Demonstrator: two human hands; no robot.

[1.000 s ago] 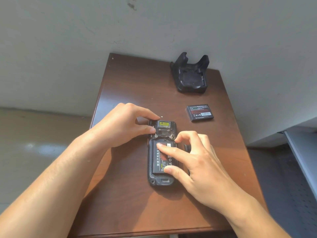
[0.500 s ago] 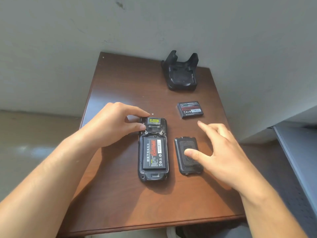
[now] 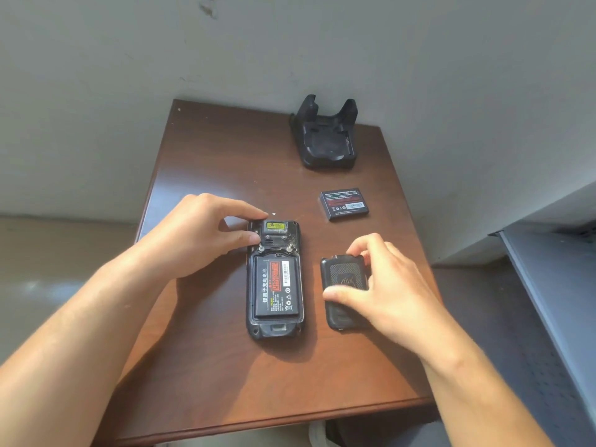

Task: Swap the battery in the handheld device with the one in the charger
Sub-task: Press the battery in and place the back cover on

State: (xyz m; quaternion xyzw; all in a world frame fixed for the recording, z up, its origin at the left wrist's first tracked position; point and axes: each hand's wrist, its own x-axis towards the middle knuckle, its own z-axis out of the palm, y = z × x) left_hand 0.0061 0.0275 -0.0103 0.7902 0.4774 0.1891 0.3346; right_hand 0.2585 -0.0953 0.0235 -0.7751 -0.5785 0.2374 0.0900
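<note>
The black handheld device (image 3: 274, 330) lies face down on the brown table (image 3: 225, 375), its back open. A battery with a red label (image 3: 275, 287) sits in its bay. My left hand (image 3: 196, 237) pinches the device's top left corner. Right of the device lies the black battery cover (image 3: 342, 275); my right hand (image 3: 387, 285) grips it, thumb on its left edge and fingers on its far and right edges. A second battery (image 3: 343, 204) lies loose on the table further back. The black charger cradle (image 3: 327, 140) stands with nothing in it at the table's far edge.
A grey wall runs behind the table. A grey metal shelf unit (image 3: 554, 301) stands close on the right. The floor drops away left of the table edge.
My right hand left the battery in the device, moved right and closed around the battery cover. My left hand has stayed on the device's top corner.
</note>
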